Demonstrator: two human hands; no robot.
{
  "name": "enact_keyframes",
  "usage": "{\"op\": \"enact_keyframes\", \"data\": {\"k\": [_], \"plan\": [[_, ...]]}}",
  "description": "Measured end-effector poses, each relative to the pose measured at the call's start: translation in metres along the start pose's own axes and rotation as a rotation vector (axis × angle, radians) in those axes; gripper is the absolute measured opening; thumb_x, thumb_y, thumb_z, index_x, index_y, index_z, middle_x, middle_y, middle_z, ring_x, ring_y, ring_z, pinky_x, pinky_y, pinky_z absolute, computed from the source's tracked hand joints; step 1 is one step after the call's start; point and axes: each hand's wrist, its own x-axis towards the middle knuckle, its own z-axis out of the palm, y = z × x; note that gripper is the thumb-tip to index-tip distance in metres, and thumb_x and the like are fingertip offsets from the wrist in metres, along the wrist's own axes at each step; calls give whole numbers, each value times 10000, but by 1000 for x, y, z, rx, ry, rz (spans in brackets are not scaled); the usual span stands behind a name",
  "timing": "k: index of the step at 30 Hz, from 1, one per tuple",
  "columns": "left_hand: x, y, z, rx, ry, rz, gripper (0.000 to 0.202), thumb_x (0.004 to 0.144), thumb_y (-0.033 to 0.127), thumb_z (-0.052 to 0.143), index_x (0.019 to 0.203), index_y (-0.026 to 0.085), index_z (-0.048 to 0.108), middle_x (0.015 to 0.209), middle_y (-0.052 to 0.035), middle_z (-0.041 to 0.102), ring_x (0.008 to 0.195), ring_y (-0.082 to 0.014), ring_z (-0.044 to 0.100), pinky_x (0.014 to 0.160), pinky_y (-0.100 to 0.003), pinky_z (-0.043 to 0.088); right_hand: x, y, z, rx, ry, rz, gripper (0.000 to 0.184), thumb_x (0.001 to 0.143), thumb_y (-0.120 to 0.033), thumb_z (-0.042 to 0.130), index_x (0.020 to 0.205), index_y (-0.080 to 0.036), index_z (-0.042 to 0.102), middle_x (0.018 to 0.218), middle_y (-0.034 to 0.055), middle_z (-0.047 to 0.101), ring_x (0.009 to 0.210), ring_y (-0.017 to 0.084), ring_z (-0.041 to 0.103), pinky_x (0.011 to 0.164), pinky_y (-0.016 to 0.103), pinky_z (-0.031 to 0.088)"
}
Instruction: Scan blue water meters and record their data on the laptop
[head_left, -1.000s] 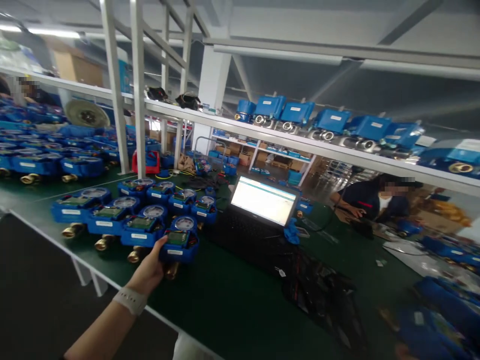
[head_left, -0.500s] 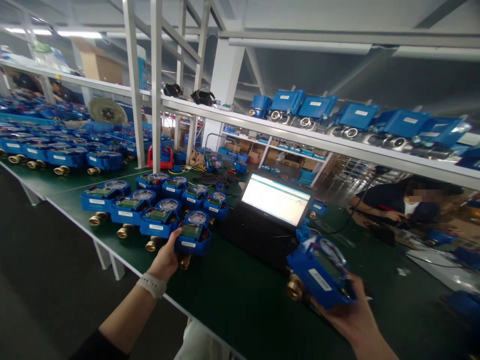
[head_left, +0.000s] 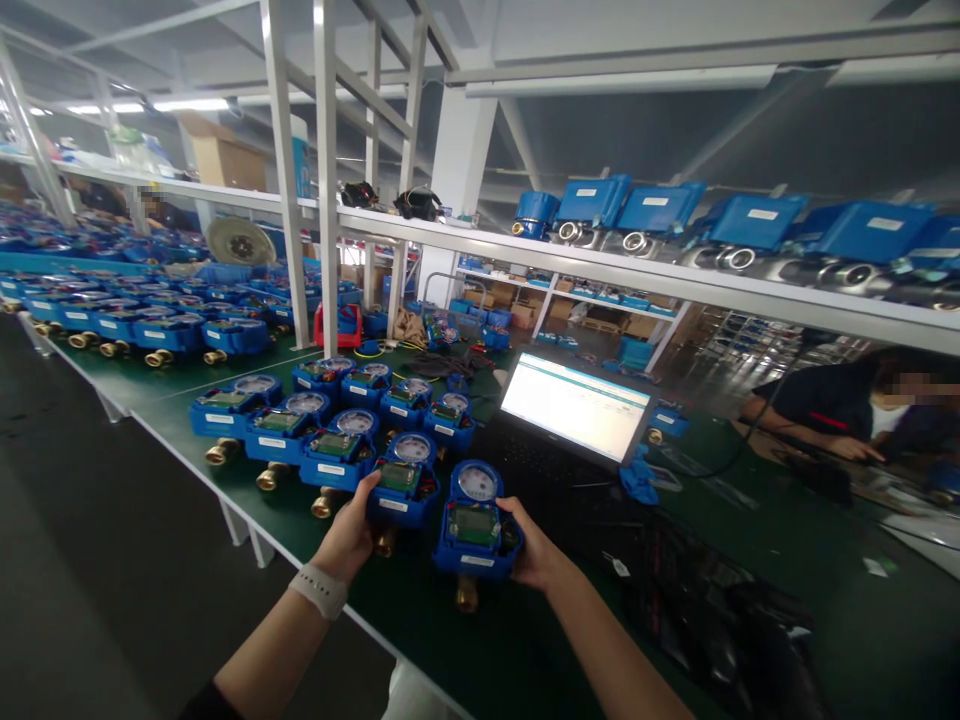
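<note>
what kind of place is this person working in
Probably a factory workshop where meters are put together: rows of blue meters with bare circuit boards stand on a long green workbench, and more blue units line the shelf above.

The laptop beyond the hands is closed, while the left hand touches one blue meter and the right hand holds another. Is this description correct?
Not quite: the laptop is open, with its screen lit, as the head view shows. The rest stands: the left hand touches one blue meter and the right hand holds another.
</note>
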Motion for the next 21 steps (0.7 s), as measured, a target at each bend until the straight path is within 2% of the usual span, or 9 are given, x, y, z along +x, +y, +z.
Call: {"op": "enact_keyframes", "data": {"k": [4,11,17,21], "plan": [[4,-2,-4,14,-21,8,308,879,242,604,1157,113,574,1029,-130,685,815,-242,680,637,-301,587,4,-7,4,-76,-11,8,451,838,-496,459,1024,-116,614,834,72,703,812,182,659,898,331,443],[4,-1,-6,34,-31,15,334,897,242,573,1210,129,546,1037,-121,684,803,-234,682,601,-292,586,2,2,11,-116,16,40,455,843,-521,374,926,-145,617,757,50,685,754,175,649,835,311,468],[2,2,-1,73,-19,25,395,896,239,577,1272,147,497,1104,-114,665,891,-232,669,705,-306,592,5,-4,14,-204,55,33,446,881,-517,322,843,-169,598,694,33,654,686,159,637,757,302,493],[0,5,-5,104,-109,17,338,933,295,502,1248,176,526,1140,-96,653,1017,-248,629,855,-368,559,-5,-7,5,-303,180,-81,519,858,-622,345,811,-167,591,697,49,641,660,176,624,688,336,509]]}}
